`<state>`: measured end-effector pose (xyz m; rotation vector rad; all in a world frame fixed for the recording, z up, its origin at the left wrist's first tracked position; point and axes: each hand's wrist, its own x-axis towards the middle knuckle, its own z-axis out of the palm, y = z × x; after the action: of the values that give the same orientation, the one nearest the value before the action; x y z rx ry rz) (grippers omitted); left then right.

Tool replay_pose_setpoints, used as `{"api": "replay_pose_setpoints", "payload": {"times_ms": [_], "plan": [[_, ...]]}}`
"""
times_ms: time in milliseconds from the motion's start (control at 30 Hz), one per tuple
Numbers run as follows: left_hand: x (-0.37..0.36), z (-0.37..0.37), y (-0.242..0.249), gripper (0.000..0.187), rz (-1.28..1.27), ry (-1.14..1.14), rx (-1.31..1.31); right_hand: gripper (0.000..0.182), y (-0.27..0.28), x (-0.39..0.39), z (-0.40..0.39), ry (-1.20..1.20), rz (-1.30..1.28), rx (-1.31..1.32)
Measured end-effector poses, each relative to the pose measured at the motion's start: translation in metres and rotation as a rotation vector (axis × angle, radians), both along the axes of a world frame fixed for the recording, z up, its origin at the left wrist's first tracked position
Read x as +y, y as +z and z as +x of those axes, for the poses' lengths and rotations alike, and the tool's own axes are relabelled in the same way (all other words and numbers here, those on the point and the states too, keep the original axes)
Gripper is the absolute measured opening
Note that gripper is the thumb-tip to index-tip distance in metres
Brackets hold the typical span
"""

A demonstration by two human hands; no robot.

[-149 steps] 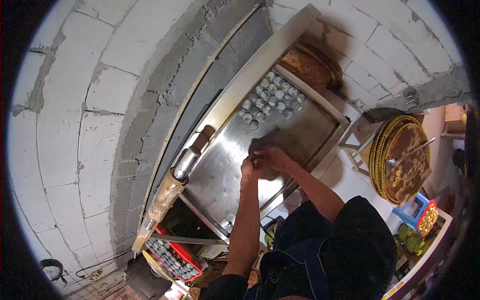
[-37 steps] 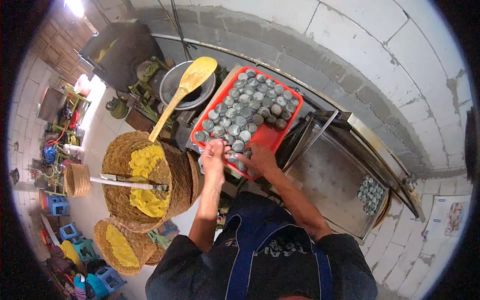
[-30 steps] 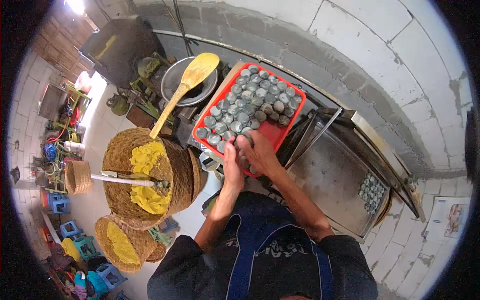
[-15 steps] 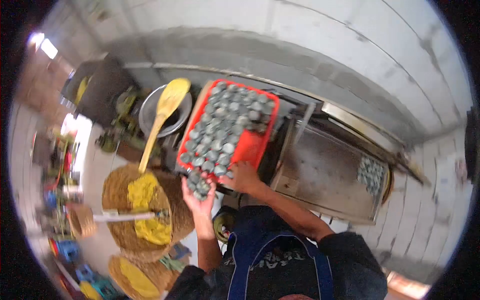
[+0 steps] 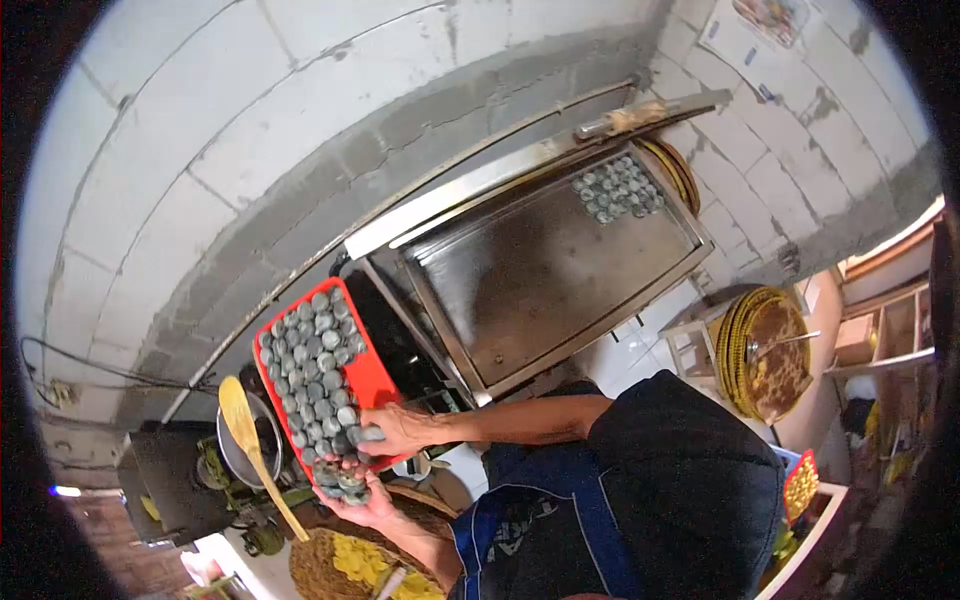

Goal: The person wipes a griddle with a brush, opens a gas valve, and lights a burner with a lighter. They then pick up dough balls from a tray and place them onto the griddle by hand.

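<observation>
A red tray is packed with rows of round blue-grey dough balls, with a bare red strip along its right side. My left hand is cupped, palm up, at the tray's near corner and cradles several of the dough balls. Just above it, over the tray's near edge, my right hand has its fingers closed around a grey dough ball. The fingertips are partly hidden.
Right of the tray lies a wide metal griddle with a cluster of grey lumps in its far corner. A wooden spoon rests across a metal bowl. Nearby is a basket holding yellow dough. Stacked yellow-rimmed baskets stand at right.
My view has swung right, bringing the whole griddle and the baskets at right into sight. Both hands stay at the tray's near edge, the left still holding dough balls.
</observation>
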<state>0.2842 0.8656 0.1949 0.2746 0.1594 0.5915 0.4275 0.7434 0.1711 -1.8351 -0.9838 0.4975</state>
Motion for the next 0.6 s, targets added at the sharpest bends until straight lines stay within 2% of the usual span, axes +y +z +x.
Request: {"api": "replay_pose_setpoints", "payload": {"times_ms": [33, 67, 100, 167, 200, 233, 267, 300, 333, 367, 400, 467, 500, 533, 567, 600], "plan": [[-0.005, 0.006, 0.010, 0.047, 0.032, -0.012, 0.015, 0.049, 0.002, -0.004, 0.005, -0.087, 0.236, 0.207], [-0.012, 0.014, 0.017, 0.047, 0.064, -0.032, 0.004, 0.047, 0.035, -0.025, 0.023, -0.045, 0.156, 0.494], [-0.021, 0.023, 0.024, 0.047, 0.095, -0.051, -0.009, 0.044, 0.000, -0.019, 0.031, -0.133, 0.308, 0.555], [-0.040, 0.038, 0.033, 0.047, 0.142, -0.090, -0.012, 0.040, 0.010, -0.069, 0.064, 0.168, 0.583, 1.327], [-0.052, 0.047, 0.037, 0.047, 0.181, -0.112, -0.018, 0.040, 0.011, -0.098, 0.079, 0.194, 0.596, 1.463], [-0.067, 0.057, 0.040, 0.047, 0.187, -0.122, -0.018, 0.046, 0.011, -0.129, 0.090, 0.022, 0.647, 1.517], [-0.084, 0.068, 0.043, 0.048, 0.191, -0.174, -0.019, 0.045, 0.009, -0.162, 0.102, -0.047, 0.633, 1.403], [-0.103, 0.078, 0.047, 0.048, 0.195, -0.228, -0.020, 0.046, 0.005, -0.194, 0.110, -0.239, 0.603, 1.245], [-0.127, 0.091, 0.053, 0.049, 0.165, -0.229, 0.010, 0.053, -0.007, -0.233, 0.123, -0.241, 0.537, 1.182], [-0.148, 0.104, 0.054, 0.049, 0.140, -0.239, 0.051, 0.063, -0.036, -0.265, 0.136, -0.331, 0.488, 0.989], [-0.167, 0.116, 0.054, 0.049, 0.109, -0.272, 0.058, 0.059, -0.053, -0.290, 0.141, -0.820, 0.201, 1.054], [-0.216, 0.146, 0.053, 0.049, 0.034, -0.345, 0.076, 0.051, -0.082, -0.379, 0.161, -0.792, 0.319, 0.986], [-0.238, 0.160, 0.052, 0.049, 0.057, -0.390, 0.087, 0.046, -0.059, -0.420, 0.168, -0.886, 0.347, 1.036], [-0.262, 0.174, 0.053, 0.049, 0.023, -0.451, 0.115, 0.047, -0.079, -0.450, 0.182, -1.163, 0.072, 0.870], [-0.285, 0.186, 0.052, 0.048, -0.011, -0.513, 0.141, 0.048, -0.114, -0.484, 0.192, -1.302, 0.050, 0.730], [-0.306, 0.197, 0.049, 0.047, 0.007, -0.537, 0.183, 0.052, -0.155, -0.522, 0.202, -1.331, -0.047, 0.548]]}}
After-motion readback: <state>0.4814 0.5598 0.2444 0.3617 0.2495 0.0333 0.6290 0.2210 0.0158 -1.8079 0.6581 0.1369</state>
